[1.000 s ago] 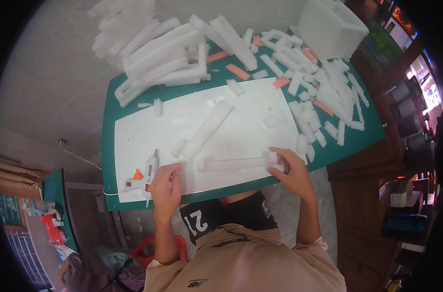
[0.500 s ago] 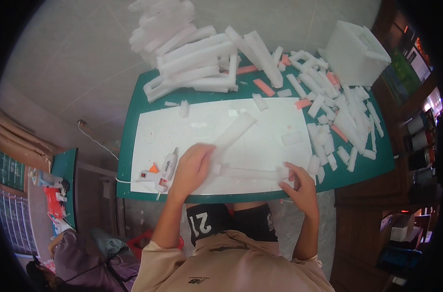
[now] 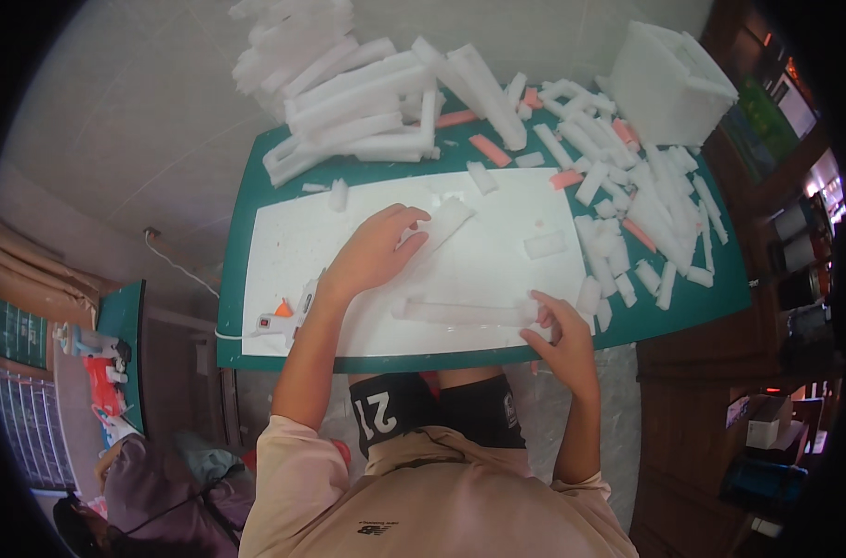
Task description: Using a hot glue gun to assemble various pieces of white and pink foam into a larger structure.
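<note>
A long white foam strip lies crosswise near the front of a white board. The thumb and fingers of my right hand close around its right end. Farther off, a second, flat foam strip lies slantwise on the board. My left hand is beside this strip's left edge, thumb and fingers apart, with nothing visible between them. Under my left forearm, a white glue gun with an orange part is partly hidden. A short foam block rests on the board beyond my right hand.
The board lies on a green table mat. Stacked foam frames stand at the back left, a white foam box at the back right. Loose white and pink foam pieces heap along the right. Another person is at the lower left.
My left hand has moved away from me and slightly right, its thumb parting from the fingers. My right hand stays at the long strip's end. The whole view has shifted slightly.
</note>
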